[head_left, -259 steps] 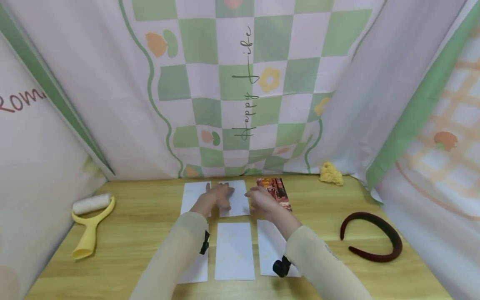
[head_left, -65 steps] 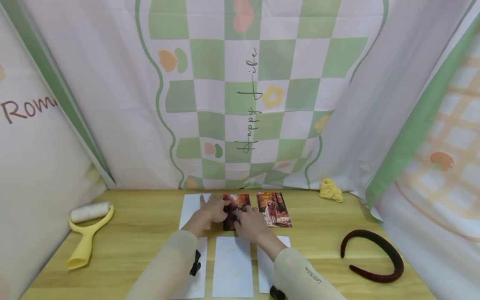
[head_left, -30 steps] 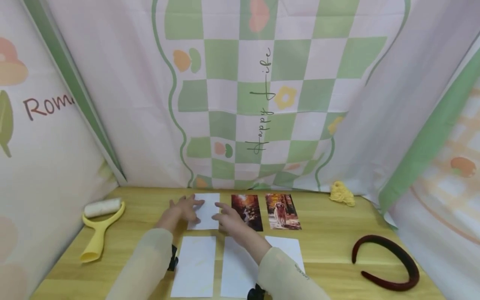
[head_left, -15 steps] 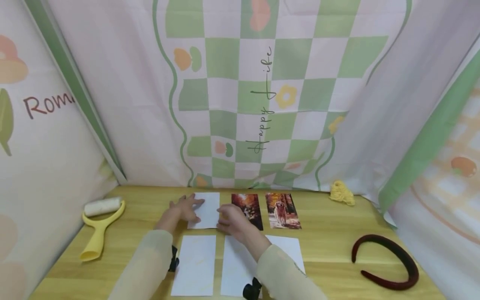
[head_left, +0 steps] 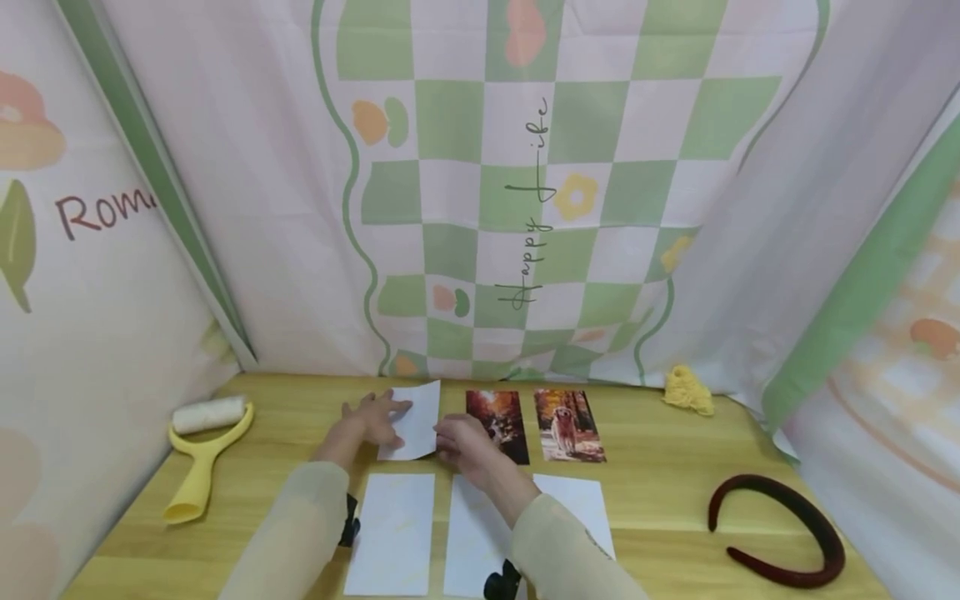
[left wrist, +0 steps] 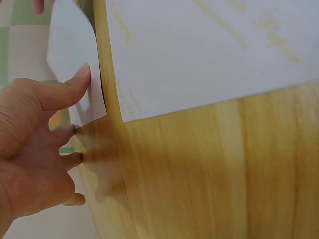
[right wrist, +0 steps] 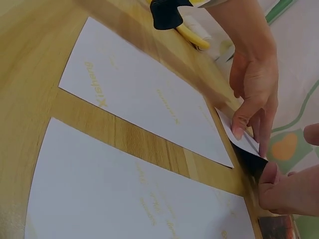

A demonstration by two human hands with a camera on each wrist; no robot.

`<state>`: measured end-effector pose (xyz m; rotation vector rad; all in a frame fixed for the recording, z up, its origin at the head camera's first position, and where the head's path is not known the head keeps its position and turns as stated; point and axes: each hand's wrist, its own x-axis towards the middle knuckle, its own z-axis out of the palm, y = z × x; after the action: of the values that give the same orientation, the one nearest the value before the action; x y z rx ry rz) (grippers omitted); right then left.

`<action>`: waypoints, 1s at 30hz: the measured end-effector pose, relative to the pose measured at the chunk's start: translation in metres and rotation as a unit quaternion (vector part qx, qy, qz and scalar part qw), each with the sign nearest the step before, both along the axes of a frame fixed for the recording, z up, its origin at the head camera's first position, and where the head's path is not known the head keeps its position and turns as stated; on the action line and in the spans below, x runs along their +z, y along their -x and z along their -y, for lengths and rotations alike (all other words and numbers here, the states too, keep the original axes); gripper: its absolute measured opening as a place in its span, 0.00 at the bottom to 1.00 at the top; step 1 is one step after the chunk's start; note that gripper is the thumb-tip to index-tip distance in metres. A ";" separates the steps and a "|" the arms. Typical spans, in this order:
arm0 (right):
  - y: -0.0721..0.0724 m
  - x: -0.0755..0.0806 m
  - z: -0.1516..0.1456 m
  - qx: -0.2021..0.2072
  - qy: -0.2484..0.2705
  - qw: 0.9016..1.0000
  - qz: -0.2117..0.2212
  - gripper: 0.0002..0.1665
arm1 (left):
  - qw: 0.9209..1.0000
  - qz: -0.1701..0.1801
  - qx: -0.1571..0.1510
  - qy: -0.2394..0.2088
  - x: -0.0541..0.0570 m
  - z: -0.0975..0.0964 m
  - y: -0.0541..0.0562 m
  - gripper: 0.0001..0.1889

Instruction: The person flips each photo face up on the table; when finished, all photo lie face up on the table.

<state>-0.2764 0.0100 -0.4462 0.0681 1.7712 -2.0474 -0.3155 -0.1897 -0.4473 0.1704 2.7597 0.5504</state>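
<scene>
A photo card (head_left: 420, 417) lies white side up at the left of the back row, its right edge bent up off the table. My left hand (head_left: 370, 418) rests on its left part with fingers spread; the left wrist view shows the thumb (left wrist: 72, 92) on the white face. My right hand (head_left: 467, 443) pinches the raised right edge. A dark underside (right wrist: 249, 160) shows beneath it in the right wrist view. To the right lie two face-up photos: an autumn woodland scene (head_left: 501, 408) and a dog among autumn trees (head_left: 564, 429).
In the front row lie three white cards: left (head_left: 390, 533), middle (head_left: 471, 533) and right (head_left: 576, 504), the latter two partly behind my right arm. A yellow-handled lint roller (head_left: 198, 458) is at left. A dark red headband (head_left: 813, 533) and yellow yarn (head_left: 687, 390) are at right.
Earlier, the woodland photo's place showed a white card; its picture now faces up. Both hands have moved left to the last back-row card, and the right hand has pinched and raised its edge.
</scene>
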 end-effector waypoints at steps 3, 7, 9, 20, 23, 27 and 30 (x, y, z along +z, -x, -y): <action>-0.002 -0.001 0.003 0.010 -0.048 0.999 -0.018 0.38 | 1.000 -0.003 0.001 0.008 0.002 0.000 -0.001 0.38; -0.005 -0.007 0.010 0.009 -0.151 0.986 -0.065 0.35 | 1.000 -0.006 -0.001 0.023 0.003 -0.001 -0.001 0.38; -0.004 -0.011 0.013 -0.001 -0.197 0.976 -0.091 0.32 | 0.999 -0.008 -0.003 0.032 0.003 -0.002 -0.001 0.37; 0.001 -0.024 0.016 -0.088 -0.349 0.916 -0.177 0.22 | 0.998 -0.059 0.010 -0.017 0.003 -0.015 0.002 0.31; -0.001 -0.018 0.016 -0.110 -0.328 0.919 -0.187 0.22 | 0.992 -0.079 0.034 -0.096 0.008 -0.022 0.007 0.32; -0.004 -0.010 0.018 -0.121 -0.328 0.912 -0.215 0.22 | 0.976 -0.085 0.062 -0.188 0.015 -0.033 0.010 0.37; -0.006 -0.006 0.020 -0.112 -0.328 0.910 -0.229 0.22 | 0.968 -0.073 0.075 -0.226 0.021 -0.038 0.011 0.41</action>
<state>-0.2704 -0.0101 -0.4517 -0.0133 2.8065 -1.5872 -0.3265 -0.1513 -0.4258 0.1073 2.7552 1.2526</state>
